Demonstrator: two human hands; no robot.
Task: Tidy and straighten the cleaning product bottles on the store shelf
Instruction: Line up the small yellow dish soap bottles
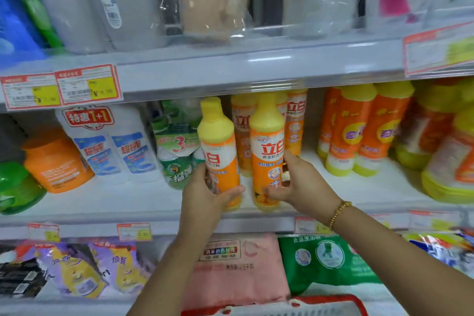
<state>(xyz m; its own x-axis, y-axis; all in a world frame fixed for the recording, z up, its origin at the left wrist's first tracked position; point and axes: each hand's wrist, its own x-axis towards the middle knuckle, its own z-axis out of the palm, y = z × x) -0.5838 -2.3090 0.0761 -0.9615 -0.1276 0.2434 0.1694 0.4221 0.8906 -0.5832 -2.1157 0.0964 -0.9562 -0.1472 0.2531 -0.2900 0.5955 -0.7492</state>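
Midway, I judge: the left hand [205, 195] grips a dish-soap bottle [218, 141] with its label turned aside, the right hand [300, 182] grips its front-facing neighbour [266, 141], and the orange bottles [359, 131] alongside lean unstraightened.

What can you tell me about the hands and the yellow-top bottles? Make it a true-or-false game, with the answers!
1. The left hand grips the left bottle. True.
2. The right hand holds nothing. False: its thumb and fingers wrap round the right bottle.
3. The bracelet is on the left wrist. False: it is on the right wrist.
4. A pink bag lies on the shelf below the bottles. True.
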